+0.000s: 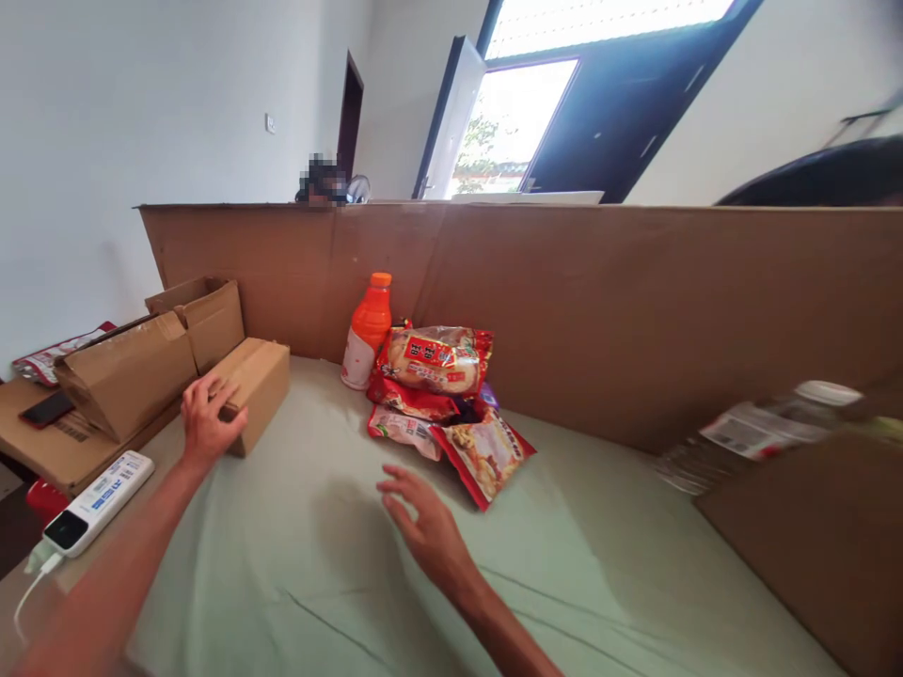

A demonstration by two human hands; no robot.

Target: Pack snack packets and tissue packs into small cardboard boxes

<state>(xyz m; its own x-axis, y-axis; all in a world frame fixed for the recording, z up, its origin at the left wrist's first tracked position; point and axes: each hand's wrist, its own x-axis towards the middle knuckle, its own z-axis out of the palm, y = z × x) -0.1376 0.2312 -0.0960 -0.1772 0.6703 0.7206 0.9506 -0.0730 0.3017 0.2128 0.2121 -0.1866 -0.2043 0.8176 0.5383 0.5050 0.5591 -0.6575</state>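
Note:
My left hand [207, 418] rests on the near end of a small closed cardboard box [255, 381] at the left of the pale green cloth, fingers curled over its corner. Over the cloth hovers my right hand [423, 527], fingers spread and holding nothing, just short of a pile of red snack packets [441, 390]. An orange drink bottle [367, 331] stands upright behind the packets.
A tall cardboard wall [599, 291] runs along the back. Open cardboard boxes [141, 362], a phone [46, 409] and a white power strip [95, 500] lie at the left. A clear water bottle [754, 432] lies over a cardboard sheet at the right. Another person sits beyond the wall.

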